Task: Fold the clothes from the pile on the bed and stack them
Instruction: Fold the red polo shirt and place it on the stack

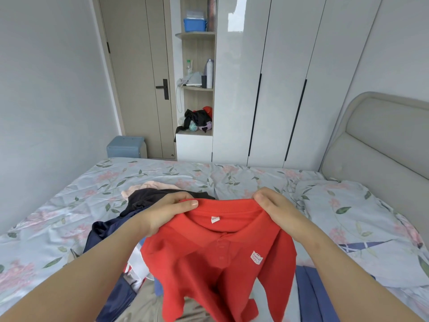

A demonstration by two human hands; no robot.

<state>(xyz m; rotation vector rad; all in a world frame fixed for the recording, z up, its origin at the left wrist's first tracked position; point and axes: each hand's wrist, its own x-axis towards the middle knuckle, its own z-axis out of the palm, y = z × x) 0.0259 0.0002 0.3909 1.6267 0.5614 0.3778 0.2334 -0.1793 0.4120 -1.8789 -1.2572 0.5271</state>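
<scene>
A red polo shirt (216, 259) with a small white chest logo hangs in front of me, front side facing me, lifted above the bed. My left hand (169, 212) pinches its collar at the left shoulder. My right hand (276, 210) pinches the collar at the right shoulder. Under and behind the shirt lies the pile of clothes (139, 205): black, navy, pale pink and beige garments, partly hidden by the shirt and my arms. A blue garment (311, 296) lies at the lower right.
The bed (58, 217) has a floral sheet, with a matching pillow (348, 217) and a padded headboard (383, 140) on the right. White wardrobes (278, 77), open shelves with clutter (197, 89), a door (139, 77) and a blue stool (126, 146) stand beyond the bed.
</scene>
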